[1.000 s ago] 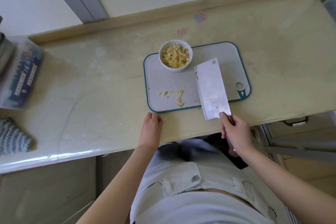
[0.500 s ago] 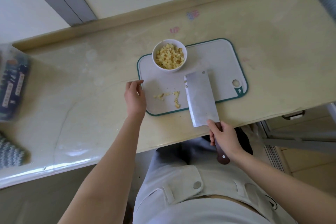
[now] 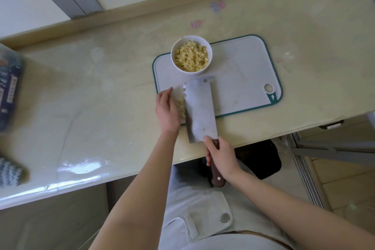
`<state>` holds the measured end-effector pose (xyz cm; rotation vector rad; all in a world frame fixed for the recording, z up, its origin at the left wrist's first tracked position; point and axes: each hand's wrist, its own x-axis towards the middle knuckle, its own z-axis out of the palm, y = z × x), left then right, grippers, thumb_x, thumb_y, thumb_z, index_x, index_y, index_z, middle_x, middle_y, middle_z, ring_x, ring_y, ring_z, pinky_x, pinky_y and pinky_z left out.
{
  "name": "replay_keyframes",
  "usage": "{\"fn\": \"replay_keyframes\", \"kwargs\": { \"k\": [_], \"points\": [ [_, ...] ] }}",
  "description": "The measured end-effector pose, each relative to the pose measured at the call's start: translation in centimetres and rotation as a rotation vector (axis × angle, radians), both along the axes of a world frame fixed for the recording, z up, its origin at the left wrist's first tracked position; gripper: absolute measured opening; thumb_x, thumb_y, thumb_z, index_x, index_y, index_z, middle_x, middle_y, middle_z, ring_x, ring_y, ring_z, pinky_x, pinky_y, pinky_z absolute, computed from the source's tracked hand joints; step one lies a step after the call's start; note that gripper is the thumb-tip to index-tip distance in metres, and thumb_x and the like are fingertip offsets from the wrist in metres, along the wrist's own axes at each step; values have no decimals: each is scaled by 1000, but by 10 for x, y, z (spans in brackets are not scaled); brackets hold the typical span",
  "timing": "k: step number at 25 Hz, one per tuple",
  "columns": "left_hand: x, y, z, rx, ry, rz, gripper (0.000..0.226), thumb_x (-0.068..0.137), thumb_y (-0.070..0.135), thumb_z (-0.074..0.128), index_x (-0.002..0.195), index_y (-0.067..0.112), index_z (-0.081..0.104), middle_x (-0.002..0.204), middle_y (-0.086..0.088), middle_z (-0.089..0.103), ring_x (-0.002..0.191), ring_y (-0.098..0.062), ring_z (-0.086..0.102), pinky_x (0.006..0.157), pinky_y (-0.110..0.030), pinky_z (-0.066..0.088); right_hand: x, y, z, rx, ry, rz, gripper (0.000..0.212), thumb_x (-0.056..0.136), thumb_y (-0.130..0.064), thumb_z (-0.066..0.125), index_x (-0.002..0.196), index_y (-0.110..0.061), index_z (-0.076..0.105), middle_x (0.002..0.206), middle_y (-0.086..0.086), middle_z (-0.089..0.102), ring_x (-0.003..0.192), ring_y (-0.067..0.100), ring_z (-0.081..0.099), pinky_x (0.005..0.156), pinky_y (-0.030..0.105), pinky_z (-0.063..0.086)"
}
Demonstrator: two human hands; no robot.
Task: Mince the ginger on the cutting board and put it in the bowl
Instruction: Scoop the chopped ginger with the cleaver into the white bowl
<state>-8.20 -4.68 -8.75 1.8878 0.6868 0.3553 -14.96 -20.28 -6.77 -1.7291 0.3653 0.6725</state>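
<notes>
A white bowl (image 3: 176, 62) full of minced ginger sits on the far left corner of the white, teal-rimmed cutting board (image 3: 243, 79). A small pile of loose ginger bits (image 3: 182, 107) lies on the board's near left part, squeezed between my left hand and the cleaver. My left hand (image 3: 166, 108) stands on edge with straight fingers against the bits. My right hand (image 3: 222, 153) grips the dark wooden handle of the cleaver (image 3: 199, 107), whose broad blade lies tilted on the board with its edge toward the bits.
The cream counter (image 3: 91, 107) has its front edge just below the board. A blue packet (image 3: 8, 91) and a knitted cloth (image 3: 10, 172) lie at the far left. A wall ledge (image 3: 142, 12) runs behind. A drawer handle (image 3: 330, 125) shows at the right.
My left hand has moved right onto the board against the ginger bits. The cleaver has shifted left toward them, gathering the scattered bits into a tight pile between hand and blade.
</notes>
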Motion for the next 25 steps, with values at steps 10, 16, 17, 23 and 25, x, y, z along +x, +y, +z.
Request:
{"fn": "replay_keyframes", "kwargs": {
  "k": [10, 16, 17, 23, 25],
  "points": [
    [-1, -11, 2, -241, -7, 121, 33, 94, -2, 39, 118, 5, 59, 113, -2, 55, 106, -9, 52, 99, -16, 39, 3, 10, 2, -8, 47, 94, 37, 100, -22, 53, 67, -10, 41, 47, 3, 48, 39, 18, 43, 48, 31, 40],
    [-5, -18, 3, -186, -6, 135, 28, 95, 1, 42, 114, 6, 62, 107, 3, 56, 99, 2, 53, 90, -2, 35, 8, 2, 10, 35, 136, 82, 31, 97, -18, 58, 72, -10, 42, 46, -2, 44, 39, 14, 39, 42, 28, 37],
    [-8, -22, 3, -160, 7, 154, 27, 95, 2, 43, 113, 7, 63, 106, 5, 56, 100, -2, 54, 91, -4, 36, 7, -2, 11, 41, 144, 96, 29, 97, -19, 58, 74, -9, 44, 47, -2, 44, 40, 13, 39, 42, 28, 37],
    [-7, -33, 23, -16, -61, 165, 23, 92, 5, 50, 110, 8, 65, 107, 5, 55, 103, -9, 56, 94, -15, 41, 10, -14, 26, 60, 66, 105, 28, 95, -17, 60, 72, -7, 48, 47, -2, 42, 43, 18, 37, 45, 30, 35],
    [7, -33, 36, 36, -88, 138, 22, 92, 6, 51, 108, 9, 66, 107, 4, 55, 101, -8, 56, 90, -9, 40, 17, -11, 32, 68, -2, 80, 30, 95, -16, 61, 75, 3, 47, 50, 5, 43, 44, 22, 37, 46, 32, 35]
  ]
}}
